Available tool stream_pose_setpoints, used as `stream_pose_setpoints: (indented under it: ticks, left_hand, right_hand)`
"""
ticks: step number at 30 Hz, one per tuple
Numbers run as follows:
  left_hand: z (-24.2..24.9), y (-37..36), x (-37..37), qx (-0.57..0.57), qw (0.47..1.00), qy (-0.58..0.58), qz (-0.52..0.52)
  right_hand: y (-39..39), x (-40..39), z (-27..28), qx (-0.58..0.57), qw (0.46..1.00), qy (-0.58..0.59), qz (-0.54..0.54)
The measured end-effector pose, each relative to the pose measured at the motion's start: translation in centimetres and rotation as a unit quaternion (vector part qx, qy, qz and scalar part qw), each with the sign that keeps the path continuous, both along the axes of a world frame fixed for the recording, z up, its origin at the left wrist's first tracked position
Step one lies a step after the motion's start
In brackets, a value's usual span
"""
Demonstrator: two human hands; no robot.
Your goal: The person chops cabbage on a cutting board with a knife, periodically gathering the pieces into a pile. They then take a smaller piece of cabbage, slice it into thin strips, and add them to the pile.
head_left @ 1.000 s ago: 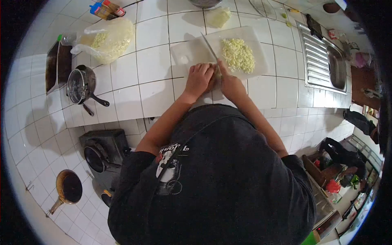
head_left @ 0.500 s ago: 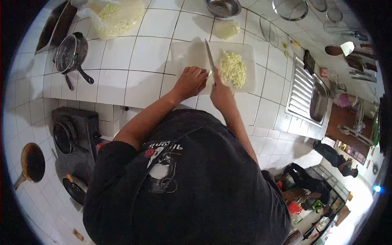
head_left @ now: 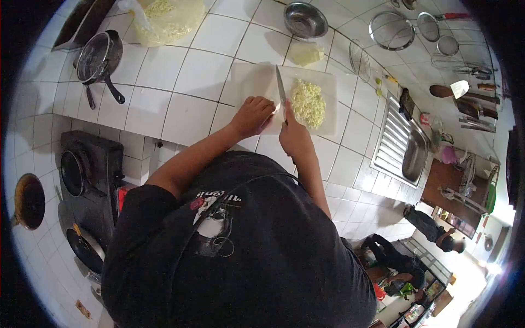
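Note:
In the head view my right hand [head_left: 297,138] is wrapped round the handle of a kitchen knife [head_left: 280,83]. Its blade points away from me, over the white cutting board [head_left: 239,82]. Just left of the blade, my left hand [head_left: 254,116] rests at the board's near side, fingers curled over a pale piece of vegetable, mostly hidden beneath them. A heap of finely chopped, pale green vegetable [head_left: 309,105] lies on the board, right of the knife.
Beyond the board are a pale yellowish block [head_left: 305,54] and a metal bowl [head_left: 305,20]. A plastic bag of chopped vegetable [head_left: 170,24] and pans [head_left: 99,60] stand left. The sink [head_left: 415,156] is right; a stove [head_left: 90,180] is lower left. Two people are behind.
The view has shifted slightly. Both hands stay at the board, the right still on the knife and the left curled beside the blade; the chopped heap looks much the same.

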State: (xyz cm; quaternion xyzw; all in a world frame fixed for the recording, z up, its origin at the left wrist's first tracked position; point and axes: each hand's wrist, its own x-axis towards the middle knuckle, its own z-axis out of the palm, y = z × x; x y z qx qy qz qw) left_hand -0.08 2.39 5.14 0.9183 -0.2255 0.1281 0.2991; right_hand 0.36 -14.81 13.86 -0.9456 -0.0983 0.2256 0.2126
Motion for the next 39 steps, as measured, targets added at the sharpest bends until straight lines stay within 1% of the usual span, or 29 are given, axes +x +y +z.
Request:
stream_pose_setpoints:
  ticks: [3, 5, 6, 8, 10, 11, 12, 13, 14, 15, 17, 18, 19, 20, 21, 22, 24, 25, 26, 28, 29, 32, 33, 34, 36, 38, 39]
  left_hand:
    - [-0.3, -0.2, 0.2, 0.0, 1.0, -0.006, -0.012]
    - [-0.8, -0.1, 0.3, 0.04, 0.999, -0.029, -0.009]
    - [-0.6, -0.1, 0.3, 0.041, 0.999, -0.029, -0.006]
    - [-0.1, -0.1, 0.0, 0.003, 1.0, -0.019, -0.011]
    - [0.0, -0.1, -0.1, -0.005, 1.0, -0.024, -0.007]
    - [0.0, -0.3, 0.0, -0.015, 0.999, -0.032, -0.003]
    - [0.0, -0.4, 0.1, -0.017, 0.999, -0.032, -0.008]
    - [-0.1, -0.4, 0.0, -0.002, 0.999, -0.035, -0.005]
    - [-0.1, -0.3, 0.0, 0.013, 0.999, -0.039, 0.003]
    - [-0.2, -0.5, 0.1, -0.005, 0.999, -0.041, -0.002]
    - [-0.4, -0.1, 0.1, 0.001, 0.999, -0.046, -0.007]
    - [-0.5, -0.2, 0.2, 0.002, 0.999, -0.051, -0.014]
    - [-1.2, -0.2, 0.5, 0.001, 0.998, -0.053, -0.016]
    - [-1.9, -0.1, 0.7, 0.033, 0.997, -0.073, -0.008]
    - [-1.5, -0.3, 0.6, 0.062, 0.994, -0.091, 0.0]
    - [-1.2, -0.7, 0.1, 0.059, 0.994, -0.087, -0.002]
    - [-0.1, -0.4, 0.1, -0.002, 0.999, -0.04, -0.006]
    - [-0.4, -0.5, 0.2, 0.006, 0.998, -0.057, 0.001]
    - [-0.2, -0.4, 0.0, 0.008, 0.998, -0.054, 0.002]
    - [0.1, -0.3, 0.2, -0.006, 1.0, -0.016, -0.013]
    - [0.0, -0.4, 0.3, -0.008, 1.0, -0.018, -0.016]
    - [-0.8, -0.4, 0.4, 0.016, 1.0, -0.016, -0.006]
    - [-0.7, -0.3, 0.4, 0.012, 0.999, -0.037, -0.005]
    - [-0.6, -0.3, 0.2, 0.009, 0.998, -0.057, -0.005]
    - [-1.1, -0.1, 0.4, 0.015, 0.999, -0.044, -0.014]
    - [-2.9, -0.2, 0.8, 0.066, 0.995, -0.074, -0.01]
    - [-2.2, -0.4, 0.6, 0.064, 0.995, -0.074, -0.01]
  right_hand:
    - [0.7, -0.1, -0.5, -0.007, 1.0, 0.0, -0.02]
    - [0.8, -0.3, -2.1, 0.028, 0.999, -0.013, -0.041]
    - [0.6, -0.1, -1.2, 0.03, 0.999, -0.013, -0.038]
    - [0.3, -0.1, 1.4, -0.002, 0.999, 0.027, -0.024]
    - [0.1, -0.5, -0.3, 0.003, 1.0, 0.008, -0.019]
    - [0.6, -0.6, -1.8, 0.027, 0.999, -0.007, -0.031]
    - [1.0, -0.5, -2.2, 0.05, 0.998, -0.021, -0.043]
    - [0.8, -0.4, -2.4, 0.043, 0.998, -0.032, -0.039]
    - [0.2, -0.3, -2.4, 0.043, 0.998, -0.032, -0.037]
    - [-0.1, -0.1, -1.2, 0.029, 0.999, -0.021, -0.02]
    - [-0.3, -0.2, 0.6, 0.016, 1.0, 0.011, -0.005]
    - [-0.1, -0.3, 0.0, 0.016, 1.0, 0.011, -0.006]
    - [0.3, -0.2, -1.2, 0.029, 0.999, -0.018, -0.013]
    - [0.7, -0.3, -2.5, 0.042, 0.998, -0.046, -0.021]
    - [1.2, -0.5, -2.5, 0.059, 0.996, -0.054, -0.038]
    - [0.7, -0.7, -2.1, 0.055, 0.996, -0.051, -0.04]
    - [0.3, 0.2, -0.5, -0.005, 1.0, -0.024, 0.0]
    - [0.2, 0.2, 0.5, -0.003, 1.0, -0.011, 0.001]
    - [0.4, 0.0, -0.1, -0.001, 1.0, -0.009, 0.002]
    - [0.9, 0.0, -2.1, 0.029, 0.998, -0.047, -0.018]
    - [1.1, -0.1, -3.1, 0.029, 0.999, -0.035, -0.028]
    - [0.9, 0.1, -0.3, 0.005, 0.999, -0.028, -0.014]
    - [0.7, 0.1, 1.0, 0.013, 1.0, -0.005, -0.014]
    - [0.8, 0.1, 0.3, 0.015, 1.0, -0.004, -0.013]
    - [0.6, 0.1, -1.7, 0.015, 0.998, -0.048, -0.021]
    - [0.9, 0.1, -2.3, 0.029, 0.998, -0.043, -0.034]
    - [0.9, 0.0, -2.3, 0.043, 0.998, -0.036, -0.042]
